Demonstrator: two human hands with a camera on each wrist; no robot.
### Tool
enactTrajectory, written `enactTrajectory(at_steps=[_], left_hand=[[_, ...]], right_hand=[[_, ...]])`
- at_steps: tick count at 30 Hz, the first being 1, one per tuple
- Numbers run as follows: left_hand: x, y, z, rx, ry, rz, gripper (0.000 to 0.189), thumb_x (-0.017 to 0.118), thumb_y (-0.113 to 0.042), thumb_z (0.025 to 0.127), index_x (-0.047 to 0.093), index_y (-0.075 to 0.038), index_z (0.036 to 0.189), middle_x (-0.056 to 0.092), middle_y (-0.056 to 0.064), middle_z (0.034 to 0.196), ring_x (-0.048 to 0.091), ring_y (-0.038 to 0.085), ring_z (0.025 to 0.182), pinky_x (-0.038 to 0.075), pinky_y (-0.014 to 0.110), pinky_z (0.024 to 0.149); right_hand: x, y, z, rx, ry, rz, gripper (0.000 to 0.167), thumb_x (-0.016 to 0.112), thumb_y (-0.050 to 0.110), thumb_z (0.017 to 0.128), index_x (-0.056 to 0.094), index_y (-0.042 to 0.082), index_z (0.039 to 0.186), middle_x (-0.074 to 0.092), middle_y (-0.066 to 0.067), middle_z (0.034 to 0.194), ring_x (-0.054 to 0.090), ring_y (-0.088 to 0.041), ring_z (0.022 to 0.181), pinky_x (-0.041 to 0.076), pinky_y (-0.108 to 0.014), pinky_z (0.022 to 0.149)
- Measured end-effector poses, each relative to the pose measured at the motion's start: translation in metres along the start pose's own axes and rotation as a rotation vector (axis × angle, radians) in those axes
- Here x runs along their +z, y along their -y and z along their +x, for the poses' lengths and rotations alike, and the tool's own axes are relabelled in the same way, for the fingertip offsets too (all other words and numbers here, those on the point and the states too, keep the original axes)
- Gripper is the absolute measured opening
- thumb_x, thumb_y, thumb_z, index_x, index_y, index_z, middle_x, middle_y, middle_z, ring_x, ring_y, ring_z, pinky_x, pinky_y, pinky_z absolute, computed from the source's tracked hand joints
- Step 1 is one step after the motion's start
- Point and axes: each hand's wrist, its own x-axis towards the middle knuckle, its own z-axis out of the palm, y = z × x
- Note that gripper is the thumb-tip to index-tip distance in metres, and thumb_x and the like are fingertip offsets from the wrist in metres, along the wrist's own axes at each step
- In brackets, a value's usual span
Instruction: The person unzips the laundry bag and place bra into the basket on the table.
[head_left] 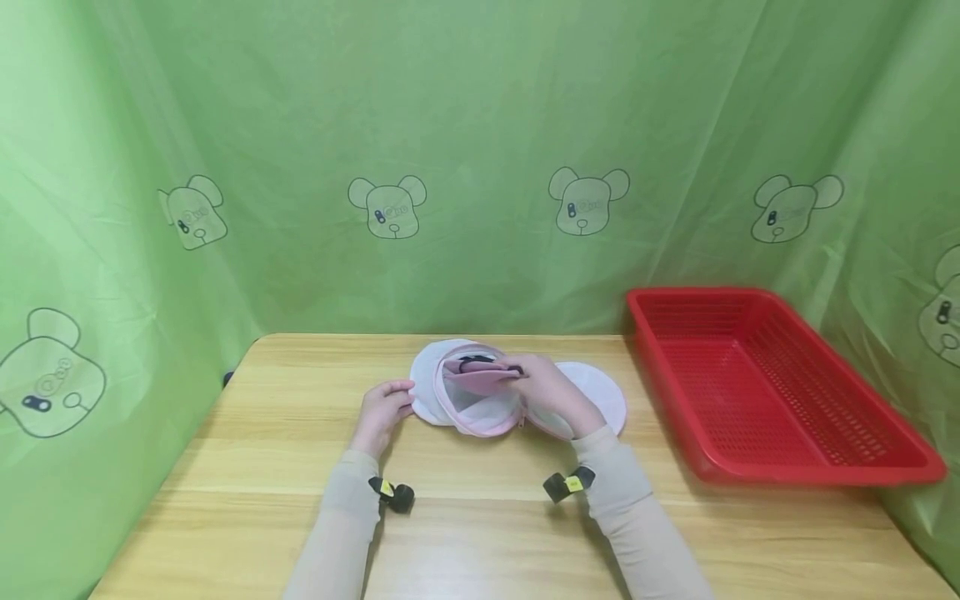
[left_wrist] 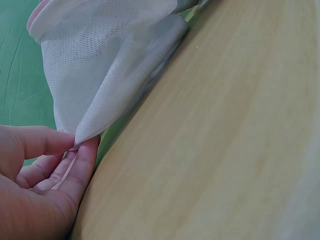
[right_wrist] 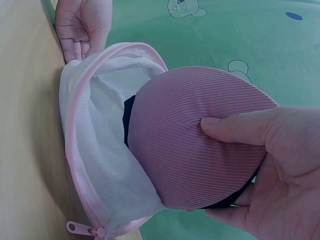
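A white mesh laundry bag (head_left: 427, 379) with a pink zip rim lies unzipped near the table's far edge, its mouth facing the person. The left hand (head_left: 381, 412) pinches the bag's left end between thumb and fingers, as the left wrist view shows at the gathered mesh (left_wrist: 95, 85). In the right hand (right_wrist: 280, 165) is a folded pink ribbed bra (right_wrist: 200, 135) with black parts, held thumb on top and fingers beneath. The bra sits partly inside the bag's mouth. The bag's round lid (head_left: 606, 396) lies folded open under the right wrist. A pink zip pull (right_wrist: 79, 228) hangs at the rim.
A red plastic basket (head_left: 682, 433) with slotted walls stands on the right of the wooden table (head_left: 465, 533). Green curtains (head_left: 480, 275) printed with bear heads close in the back and both sides. Each wrist carries a small black camera (head_left: 402, 498).
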Motion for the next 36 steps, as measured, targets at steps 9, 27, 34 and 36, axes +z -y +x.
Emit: enactTrajectory(at_steps=[9, 27, 34, 36], left_hand=[[0.000, 0.000, -0.002, 0.002, 0.007, -0.008, 0.031, 0.056, 0.012, 0.086, 0.058, 0.014, 0.117, 0.063, 0.018, 0.111, 0.063, 0.009, 0.080, 0.058, 0.019, 0.073], [0.000, 0.000, 0.001, -0.003, 0.008, 0.007, 0.030, 0.055, 0.011, 0.087, 0.059, 0.012, 0.116, 0.060, 0.023, 0.118, 0.064, 0.010, 0.081, 0.059, 0.020, 0.075], [-0.001, 0.000, 0.000, 0.007, 0.008, -0.008, 0.031, 0.056, 0.011, 0.086, 0.058, 0.014, 0.117, 0.062, 0.021, 0.113, 0.064, 0.010, 0.080, 0.058, 0.020, 0.075], [-0.001, 0.001, 0.000, 0.005, 0.009, -0.007, 0.031, 0.056, 0.011, 0.087, 0.058, 0.014, 0.118, 0.062, 0.021, 0.114, 0.064, 0.010, 0.080, 0.058, 0.020, 0.075]], right_hand=[[-0.005, 0.000, -0.002, -0.044, -0.012, -0.048, 0.026, 0.062, 0.010, 0.091, 0.070, 0.010, 0.115, 0.071, -0.011, 0.113, 0.064, -0.024, 0.097, 0.055, -0.042, 0.089], [-0.015, -0.001, -0.005, -0.092, -0.010, 0.000, 0.031, 0.060, 0.004, 0.088, 0.067, 0.003, 0.118, 0.071, -0.016, 0.110, 0.068, -0.026, 0.091, 0.057, -0.039, 0.086], [-0.022, 0.000, -0.008, -0.108, -0.019, -0.004, 0.029, 0.062, 0.009, 0.090, 0.068, 0.004, 0.118, 0.071, -0.016, 0.115, 0.065, -0.033, 0.110, 0.052, -0.047, 0.099], [-0.024, 0.000, -0.009, -0.120, -0.019, -0.006, 0.028, 0.062, 0.009, 0.090, 0.068, 0.004, 0.117, 0.071, -0.015, 0.114, 0.065, -0.033, 0.111, 0.052, -0.047, 0.100]])
